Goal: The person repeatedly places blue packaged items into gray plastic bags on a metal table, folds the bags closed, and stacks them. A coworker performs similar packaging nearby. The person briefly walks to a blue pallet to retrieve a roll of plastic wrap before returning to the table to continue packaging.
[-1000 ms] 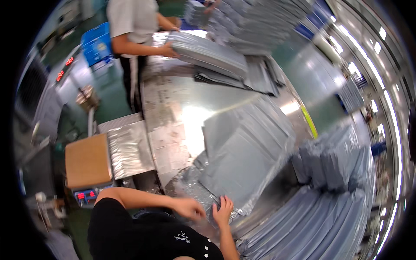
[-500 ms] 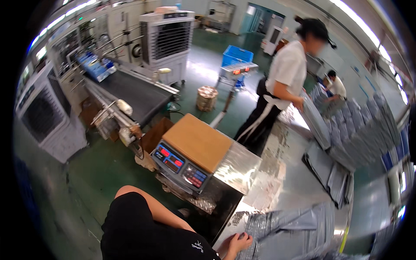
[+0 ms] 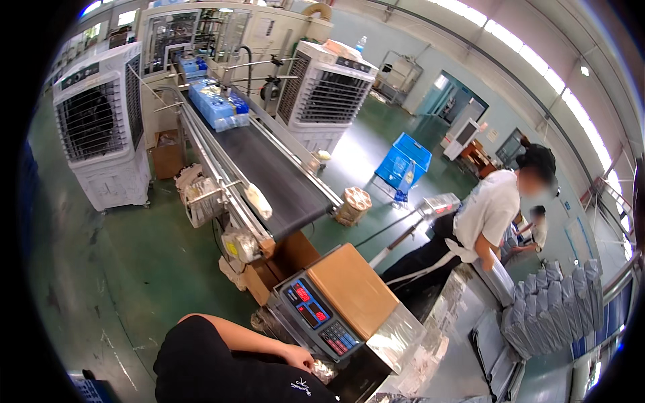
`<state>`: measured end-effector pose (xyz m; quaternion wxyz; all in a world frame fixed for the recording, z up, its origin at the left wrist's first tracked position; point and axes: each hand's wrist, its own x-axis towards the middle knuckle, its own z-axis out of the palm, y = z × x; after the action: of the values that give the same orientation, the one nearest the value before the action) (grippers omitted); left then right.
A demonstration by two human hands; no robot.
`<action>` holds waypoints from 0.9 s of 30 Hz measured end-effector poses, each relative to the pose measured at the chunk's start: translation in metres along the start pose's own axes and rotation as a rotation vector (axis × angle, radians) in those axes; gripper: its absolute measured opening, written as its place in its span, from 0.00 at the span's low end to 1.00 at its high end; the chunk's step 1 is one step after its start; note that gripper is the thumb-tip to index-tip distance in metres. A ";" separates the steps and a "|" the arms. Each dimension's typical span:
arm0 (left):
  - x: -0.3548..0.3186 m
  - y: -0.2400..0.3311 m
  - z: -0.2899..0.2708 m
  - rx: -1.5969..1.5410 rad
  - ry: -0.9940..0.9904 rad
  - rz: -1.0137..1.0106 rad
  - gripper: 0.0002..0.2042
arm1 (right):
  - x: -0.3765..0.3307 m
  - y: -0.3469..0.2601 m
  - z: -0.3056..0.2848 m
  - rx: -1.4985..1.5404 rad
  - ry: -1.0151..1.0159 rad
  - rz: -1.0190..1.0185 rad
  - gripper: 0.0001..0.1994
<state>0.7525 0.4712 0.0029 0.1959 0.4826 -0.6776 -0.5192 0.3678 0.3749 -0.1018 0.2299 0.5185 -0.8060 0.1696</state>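
Note:
My left arm reaches across the lower middle of the head view in a black sleeve. My left hand (image 3: 299,357) is just below the near edge of a digital scale (image 3: 339,302), with its fingers curled. Crinkled clear plastic film (image 3: 325,371) lies against the fingertips; what they hold, if anything, is hidden. The scale has a tan platform, lit red digits and a keypad. My right hand is out of view.
A conveyor (image 3: 269,181) carries blue wrapped packs (image 3: 216,106) beyond the scale. Air coolers (image 3: 101,127) flank it. At right, a co-worker (image 3: 487,215) leans over a metal table (image 3: 457,336) with stacked grey bags (image 3: 554,302). A blue crate (image 3: 405,158) stands farther off.
The view has swung left and up. My left hand has come into sight beside the scale. The other hand, seen on the grey bags before, has left the view with most of those bags.

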 end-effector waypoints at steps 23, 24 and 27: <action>-0.173 -0.280 0.019 0.048 0.413 -0.923 0.22 | 0.000 -0.085 -0.037 -0.056 -0.113 -0.096 0.24; -0.151 -0.274 0.006 0.155 0.421 -0.684 0.20 | 0.002 -0.082 -0.038 -0.066 -0.108 -0.083 0.24; -0.112 -0.235 -0.015 0.078 0.506 -0.574 0.17 | 0.006 -0.073 -0.041 -0.098 -0.092 -0.060 0.24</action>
<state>0.9215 0.5605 -0.1749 0.1854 0.7726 -0.4643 -0.3913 0.4407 0.3622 -0.0615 0.2228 0.5379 -0.8070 0.0992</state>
